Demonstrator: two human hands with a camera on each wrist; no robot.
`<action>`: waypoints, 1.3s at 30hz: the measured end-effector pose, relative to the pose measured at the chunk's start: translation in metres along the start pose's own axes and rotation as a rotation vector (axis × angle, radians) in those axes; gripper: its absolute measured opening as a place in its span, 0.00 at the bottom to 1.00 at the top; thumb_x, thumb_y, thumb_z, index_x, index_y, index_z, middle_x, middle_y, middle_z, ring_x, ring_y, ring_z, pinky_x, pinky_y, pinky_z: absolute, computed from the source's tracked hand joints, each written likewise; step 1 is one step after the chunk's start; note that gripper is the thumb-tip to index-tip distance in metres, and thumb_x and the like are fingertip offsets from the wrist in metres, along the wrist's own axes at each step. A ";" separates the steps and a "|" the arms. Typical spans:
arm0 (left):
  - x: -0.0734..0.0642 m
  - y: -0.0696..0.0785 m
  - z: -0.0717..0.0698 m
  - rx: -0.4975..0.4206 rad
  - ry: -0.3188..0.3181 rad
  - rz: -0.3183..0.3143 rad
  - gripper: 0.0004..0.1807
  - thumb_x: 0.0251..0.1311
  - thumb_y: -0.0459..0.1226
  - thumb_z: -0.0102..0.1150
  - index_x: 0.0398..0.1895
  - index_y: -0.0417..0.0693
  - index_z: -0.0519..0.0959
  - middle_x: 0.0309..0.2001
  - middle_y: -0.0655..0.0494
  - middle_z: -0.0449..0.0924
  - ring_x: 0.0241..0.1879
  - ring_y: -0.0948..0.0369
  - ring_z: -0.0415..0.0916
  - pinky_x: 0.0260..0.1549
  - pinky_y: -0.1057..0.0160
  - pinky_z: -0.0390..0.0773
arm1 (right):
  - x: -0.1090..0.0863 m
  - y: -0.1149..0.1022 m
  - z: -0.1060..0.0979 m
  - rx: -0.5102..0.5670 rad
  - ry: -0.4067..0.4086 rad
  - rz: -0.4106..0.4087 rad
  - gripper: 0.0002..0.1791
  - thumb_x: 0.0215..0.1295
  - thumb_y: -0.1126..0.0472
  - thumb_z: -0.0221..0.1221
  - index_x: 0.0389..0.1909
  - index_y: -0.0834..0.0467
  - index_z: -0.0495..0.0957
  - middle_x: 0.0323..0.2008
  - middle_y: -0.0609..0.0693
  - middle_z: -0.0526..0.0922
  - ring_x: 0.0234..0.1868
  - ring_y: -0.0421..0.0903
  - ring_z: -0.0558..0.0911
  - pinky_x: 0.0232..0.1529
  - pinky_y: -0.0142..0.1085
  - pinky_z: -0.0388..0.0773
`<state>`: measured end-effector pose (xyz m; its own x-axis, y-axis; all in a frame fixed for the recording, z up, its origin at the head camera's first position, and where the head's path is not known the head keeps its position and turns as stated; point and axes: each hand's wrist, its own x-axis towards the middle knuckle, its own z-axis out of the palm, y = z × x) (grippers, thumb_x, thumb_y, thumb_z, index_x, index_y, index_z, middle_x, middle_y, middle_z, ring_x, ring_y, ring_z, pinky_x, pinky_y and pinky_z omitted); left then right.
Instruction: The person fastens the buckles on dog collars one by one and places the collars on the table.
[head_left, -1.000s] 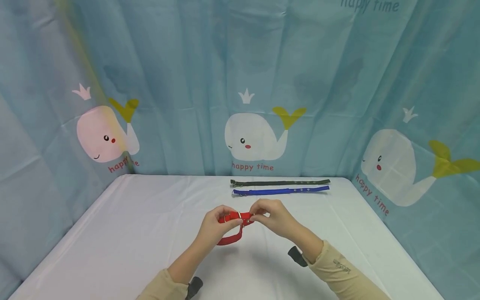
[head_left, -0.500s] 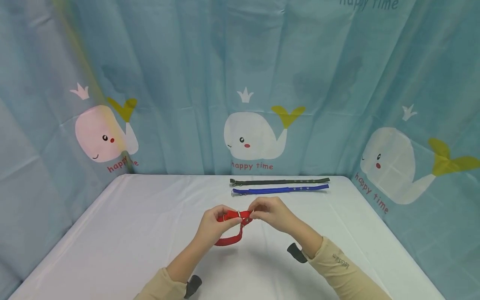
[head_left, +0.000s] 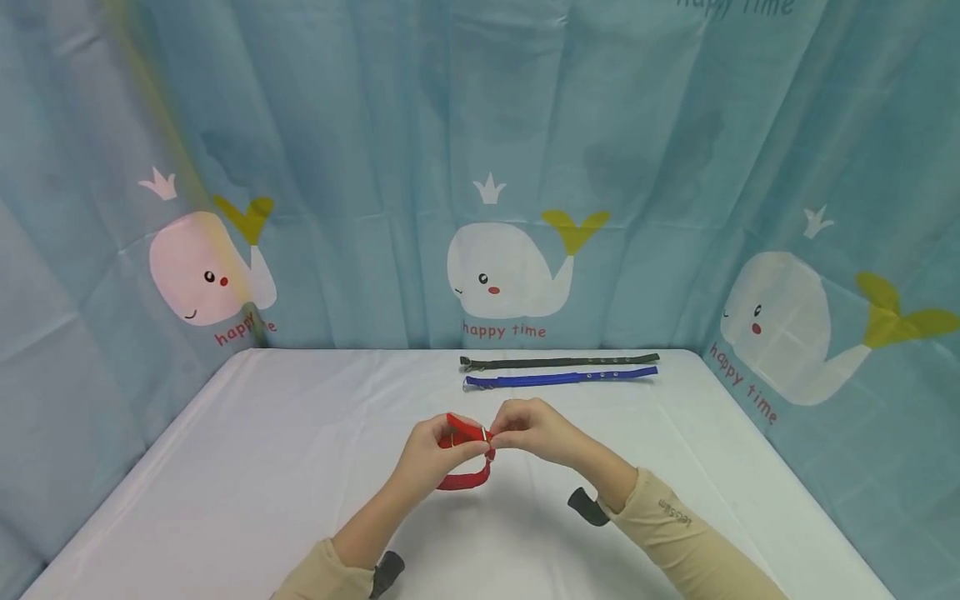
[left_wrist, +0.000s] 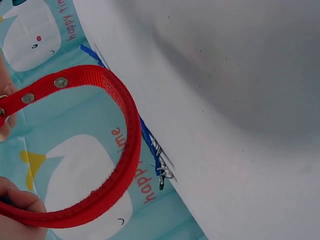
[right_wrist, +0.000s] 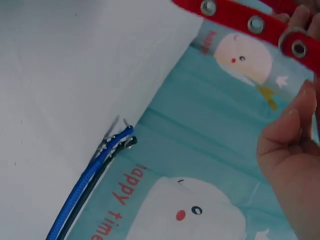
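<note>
A red collar (head_left: pixel 462 481) with metal eyelets hangs in a loop above the table, between both hands. My left hand (head_left: pixel 429 457) grips it on the left side, thumb in front. At the buckle (head_left: pixel 486 435), my right hand (head_left: pixel 538 429) pinches the collar with thumb and forefinger. A red strap end (head_left: pixel 462 427) sticks up left of the buckle. The left wrist view shows the padded loop of the collar (left_wrist: pixel 131 135) from the side. In the right wrist view, the eyelet strap (right_wrist: pixel 232 15) passes above my right hand (right_wrist: pixel 290 145); its fingertips are partly hidden.
Across the back of the white table (head_left: pixel 300 450) lie a blue collar (head_left: pixel 540 380) and a dark green collar (head_left: pixel 540 363), stretched out side by side. A light blue whale-print curtain (head_left: pixel 360 167) borders the table at the back and sides.
My right hand has shifted slightly left, closer to my left hand. The strap end now stands up left of the buckle, where the strap earlier lay flat towards my right fingers.
</note>
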<state>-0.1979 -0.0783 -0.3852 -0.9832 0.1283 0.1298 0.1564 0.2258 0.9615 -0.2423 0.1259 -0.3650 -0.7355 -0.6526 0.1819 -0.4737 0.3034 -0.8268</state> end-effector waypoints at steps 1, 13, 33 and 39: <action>0.000 0.000 0.001 -0.003 0.002 0.005 0.16 0.54 0.40 0.71 0.42 0.41 0.82 0.36 0.54 0.83 0.37 0.58 0.78 0.39 0.57 0.78 | 0.000 0.000 0.001 -0.009 0.009 0.016 0.04 0.63 0.66 0.63 0.35 0.63 0.83 0.33 0.49 0.81 0.36 0.44 0.79 0.40 0.35 0.79; -0.002 -0.002 0.001 0.100 -0.005 0.063 0.13 0.54 0.44 0.71 0.39 0.46 0.87 0.30 0.57 0.86 0.34 0.59 0.81 0.36 0.58 0.75 | -0.004 -0.015 -0.008 -0.073 0.166 -0.034 0.13 0.65 0.61 0.62 0.47 0.63 0.82 0.34 0.48 0.77 0.35 0.46 0.75 0.35 0.33 0.76; 0.000 -0.003 0.009 0.327 0.002 0.223 0.10 0.52 0.42 0.72 0.34 0.46 0.88 0.27 0.59 0.85 0.28 0.63 0.78 0.27 0.67 0.77 | 0.010 -0.037 -0.003 -0.167 0.061 -0.192 0.06 0.61 0.64 0.64 0.39 0.59 0.82 0.35 0.45 0.77 0.35 0.41 0.73 0.38 0.36 0.72; 0.000 -0.005 0.008 0.355 -0.006 0.210 0.11 0.52 0.42 0.72 0.35 0.47 0.88 0.29 0.59 0.85 0.31 0.62 0.78 0.29 0.67 0.77 | 0.009 -0.039 -0.007 -0.063 0.073 -0.110 0.08 0.67 0.63 0.59 0.44 0.61 0.78 0.36 0.49 0.80 0.36 0.45 0.79 0.36 0.37 0.78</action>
<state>-0.1979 -0.0715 -0.3924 -0.9262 0.2126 0.3113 0.3770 0.5129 0.7713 -0.2340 0.1128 -0.3273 -0.7099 -0.6327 0.3094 -0.5810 0.2777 -0.7651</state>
